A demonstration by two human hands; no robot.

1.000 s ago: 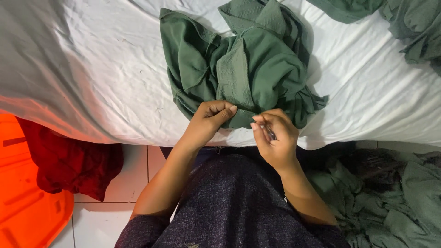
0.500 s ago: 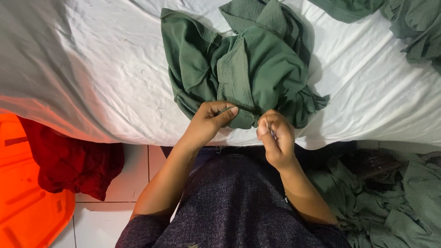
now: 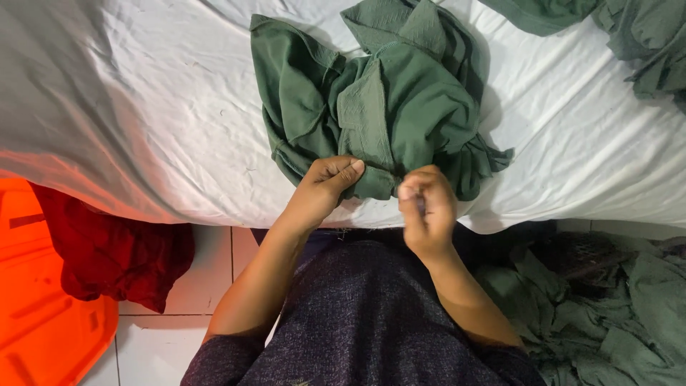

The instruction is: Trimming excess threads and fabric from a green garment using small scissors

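Left hand (image 3: 325,187) is pinching the green garment (image 3: 371,107) hem on the white sheet (image 3: 143,107); right hand (image 3: 426,211), closed and blurred, is holding something unidentifiable, likely snagging fabric

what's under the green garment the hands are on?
The green garment lies bunched on a white sheet. Left hand pinches its near edge; right hand is blurred. Anything beneath its folds is hidden.

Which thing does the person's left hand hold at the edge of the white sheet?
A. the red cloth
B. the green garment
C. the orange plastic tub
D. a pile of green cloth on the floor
B: the left hand pinches the near hem of the green garment lying on the white sheet, while the red cloth lies apart, lower left.
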